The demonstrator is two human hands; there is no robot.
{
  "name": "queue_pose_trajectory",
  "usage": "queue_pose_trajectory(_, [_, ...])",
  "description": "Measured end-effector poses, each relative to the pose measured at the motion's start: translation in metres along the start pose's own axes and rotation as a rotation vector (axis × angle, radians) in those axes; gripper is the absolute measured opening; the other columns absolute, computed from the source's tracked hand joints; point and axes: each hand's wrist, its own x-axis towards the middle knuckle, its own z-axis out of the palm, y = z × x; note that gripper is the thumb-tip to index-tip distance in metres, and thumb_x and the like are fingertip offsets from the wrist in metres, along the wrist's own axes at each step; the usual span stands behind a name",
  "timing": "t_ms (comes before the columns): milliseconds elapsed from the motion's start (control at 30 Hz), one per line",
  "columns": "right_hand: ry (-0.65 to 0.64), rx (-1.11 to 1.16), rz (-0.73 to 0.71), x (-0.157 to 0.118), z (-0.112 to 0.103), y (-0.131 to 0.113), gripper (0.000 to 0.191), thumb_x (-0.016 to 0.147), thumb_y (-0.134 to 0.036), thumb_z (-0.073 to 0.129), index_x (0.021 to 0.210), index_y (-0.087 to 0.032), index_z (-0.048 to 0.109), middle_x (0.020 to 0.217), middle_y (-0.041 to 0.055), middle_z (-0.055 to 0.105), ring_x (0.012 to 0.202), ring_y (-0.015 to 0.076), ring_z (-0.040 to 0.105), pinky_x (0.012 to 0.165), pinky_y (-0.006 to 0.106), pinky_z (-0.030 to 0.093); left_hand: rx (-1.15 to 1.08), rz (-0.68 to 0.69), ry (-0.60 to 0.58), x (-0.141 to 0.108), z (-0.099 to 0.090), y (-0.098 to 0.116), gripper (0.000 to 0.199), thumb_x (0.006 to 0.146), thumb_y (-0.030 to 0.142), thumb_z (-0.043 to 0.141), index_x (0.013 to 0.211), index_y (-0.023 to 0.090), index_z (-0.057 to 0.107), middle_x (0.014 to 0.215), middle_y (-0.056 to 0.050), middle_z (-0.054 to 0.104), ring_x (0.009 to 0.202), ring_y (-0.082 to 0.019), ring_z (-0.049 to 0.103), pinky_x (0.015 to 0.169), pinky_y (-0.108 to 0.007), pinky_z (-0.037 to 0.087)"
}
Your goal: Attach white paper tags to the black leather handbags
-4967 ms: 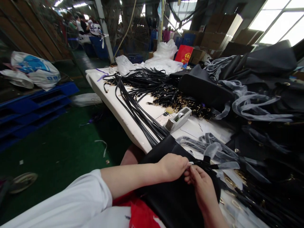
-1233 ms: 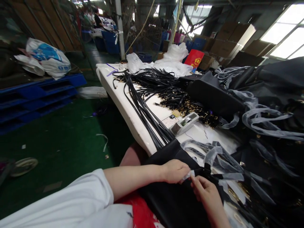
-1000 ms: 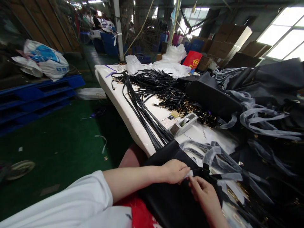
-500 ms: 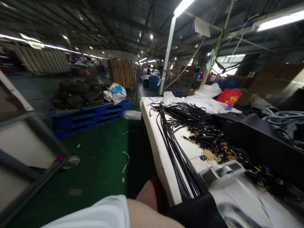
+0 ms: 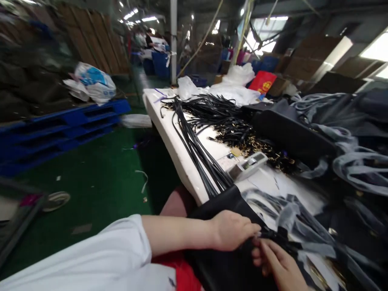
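Over the lap and the table edge lies a black sheet of material (image 5: 224,262). My left hand (image 5: 232,229) is closed above it, thumb and fingertips pinched at its edge beside a dark strip. Close to those fingertips, my right hand (image 5: 277,260) has its fingers curled together at the same spot. What the fingertips hold is too small and blurred to make out. Long black cords (image 5: 201,153) run along the white table (image 5: 169,135) and pass under the black material.
A grey-white device (image 5: 248,165) sits beyond my hands. Behind it are piled black straps with gold-coloured hooks (image 5: 233,125). Clear plastic strips (image 5: 291,214) and dark material cover the right side. A blue pallet (image 5: 60,129) stands on the green floor at left.
The view has turned down and to the right. Both hands and the left forearm now show over the black material; earlier only part of an arm was visible at the bottom edge.
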Motion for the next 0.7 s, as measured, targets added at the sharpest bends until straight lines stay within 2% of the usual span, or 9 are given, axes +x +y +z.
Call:
queue_pose_trajectory(67, [0.055,0.251,0.062,-0.009,0.003,-0.008,0.067,0.07,-0.078,0.059,0.091,-0.016,0.074,0.081,0.0117,0.073,0.07,0.0214,0.067,0.054,0.028,0.05,0.141,0.105,0.011,-0.002,-0.005,-0.003,0.04,0.094,0.023,0.045,0.131,0.01,0.047,0.098,-0.009,0.068,0.087,-0.021,0.066,0.069,-0.032,0.05])
queue_pose_trajectory(133, [0.056,0.386,0.126,-0.009,0.008,-0.015,0.072,0.069,-0.08,0.058,0.087,-0.013,0.074,0.078,0.0139,0.072,0.066,0.0214,0.067,0.052,0.027,0.049,0.237,0.158,0.022,-0.003,-0.008,-0.004,0.039,0.095,0.022,0.041,0.132,0.009,0.045,0.094,-0.008,0.066,0.081,-0.02,0.064,0.064,-0.033,0.049])
queue_pose_trajectory(200, [0.061,0.415,0.142,-0.008,0.013,-0.02,0.073,0.067,-0.08,0.059,0.086,-0.011,0.075,0.074,0.0143,0.071,0.063,0.0207,0.066,0.049,0.026,0.047,0.305,0.181,0.036,-0.004,-0.008,-0.003,0.038,0.097,0.022,0.037,0.133,0.009,0.043,0.093,-0.008,0.065,0.078,-0.019,0.063,0.061,-0.033,0.047])
queue_pose_trajectory(333, [0.118,0.327,0.083,-0.008,0.022,-0.023,0.058,0.065,-0.067,0.074,0.085,-0.013,0.074,0.073,0.0104,0.071,0.061,0.0176,0.063,0.048,0.023,0.044,0.324,0.183,0.062,-0.005,-0.005,-0.001,0.038,0.099,0.023,0.034,0.133,0.009,0.042,0.093,-0.007,0.064,0.077,-0.019,0.062,0.06,-0.034,0.045])
queue_pose_trajectory(567, [0.148,0.401,0.012,-0.01,0.028,-0.018,0.042,0.069,-0.059,0.076,0.077,-0.018,0.069,0.063,0.0009,0.062,0.055,0.0108,0.053,0.049,0.02,0.039,0.213,0.058,0.072,-0.003,-0.005,-0.002,0.037,0.095,0.025,0.045,0.13,0.012,0.047,0.096,-0.005,0.067,0.082,-0.019,0.064,0.065,-0.032,0.047])
queue_pose_trajectory(700, [0.14,0.35,0.004,-0.01,0.025,-0.015,0.043,0.07,-0.06,0.074,0.076,-0.018,0.068,0.06,-0.0006,0.058,0.052,0.0103,0.049,0.047,0.021,0.036,-0.002,-0.115,0.052,0.002,-0.011,-0.003,0.029,0.098,0.032,0.04,0.111,0.018,0.061,0.1,-0.004,0.07,0.089,-0.019,0.066,0.071,-0.029,0.049])
